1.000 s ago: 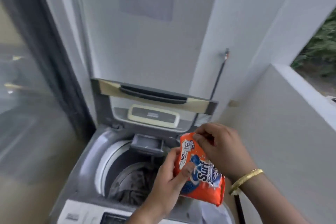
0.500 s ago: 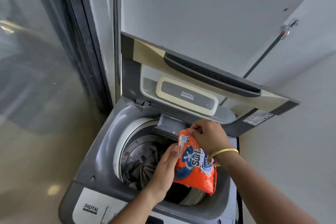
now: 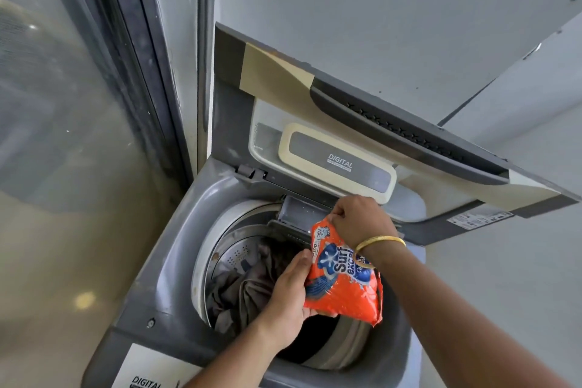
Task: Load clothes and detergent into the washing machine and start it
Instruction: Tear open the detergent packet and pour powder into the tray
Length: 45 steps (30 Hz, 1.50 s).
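A grey top-loading washing machine stands below me with its lid raised against the wall. Dark clothes lie in the drum. Both hands hold an orange detergent packet upright over the drum opening. My left hand grips the packet's lower left side. My right hand, with a gold bangle on the wrist, pinches the packet's top corner. Just behind the packet's top sits the open detergent drawer at the drum's back rim.
A glass door with a dark frame runs along the left of the machine. White walls close in behind and to the right. The machine's front control panel shows at the bottom edge.
The camera has tilted further down towards the machine, so the drum and clothes show more fully. Both hands keep the packet, now lower and nearer the detergent drawer.
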### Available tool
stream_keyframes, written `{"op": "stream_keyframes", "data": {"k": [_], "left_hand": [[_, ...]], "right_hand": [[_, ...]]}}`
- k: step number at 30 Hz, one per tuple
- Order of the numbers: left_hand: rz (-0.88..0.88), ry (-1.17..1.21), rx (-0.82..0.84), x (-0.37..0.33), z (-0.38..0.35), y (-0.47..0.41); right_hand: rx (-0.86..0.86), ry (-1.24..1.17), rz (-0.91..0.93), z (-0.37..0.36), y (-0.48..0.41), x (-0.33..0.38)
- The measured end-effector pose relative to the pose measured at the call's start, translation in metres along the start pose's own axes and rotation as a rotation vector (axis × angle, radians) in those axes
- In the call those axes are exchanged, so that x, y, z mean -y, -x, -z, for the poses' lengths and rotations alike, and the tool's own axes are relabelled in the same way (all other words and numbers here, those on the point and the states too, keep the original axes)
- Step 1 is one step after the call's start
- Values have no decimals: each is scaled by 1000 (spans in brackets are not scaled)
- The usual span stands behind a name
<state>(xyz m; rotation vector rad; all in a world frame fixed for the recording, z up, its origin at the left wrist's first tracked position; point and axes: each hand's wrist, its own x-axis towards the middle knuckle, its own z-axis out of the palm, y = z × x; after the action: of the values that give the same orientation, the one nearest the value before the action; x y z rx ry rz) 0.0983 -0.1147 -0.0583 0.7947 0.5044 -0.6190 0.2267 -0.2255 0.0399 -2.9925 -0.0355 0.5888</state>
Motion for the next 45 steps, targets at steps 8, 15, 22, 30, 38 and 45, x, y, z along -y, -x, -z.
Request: {"op": "stream_keyframes", "data": {"k": [8,15,22,30,38,45], "left_hand": [[44,111,-26,-5,-7,-2],[61,159,-15,-9,-7,-2],[109,214,-20,-11,-7,-3],[81,141,-10,-11,-6,-3],[51,40,-12,-9,-2,-8],[-70,-229,-63,-7,1,-14]], "right_hand": [[-50,181,10,-1,-5,17],[-75,216,26,-7,-3,20],[-83,284,34,-7,-7,25],[-95,233,24,-11,-7,16],[-103,173,17,-17,-2,8],[-145,-119,-88,-42,17,-28]]}}
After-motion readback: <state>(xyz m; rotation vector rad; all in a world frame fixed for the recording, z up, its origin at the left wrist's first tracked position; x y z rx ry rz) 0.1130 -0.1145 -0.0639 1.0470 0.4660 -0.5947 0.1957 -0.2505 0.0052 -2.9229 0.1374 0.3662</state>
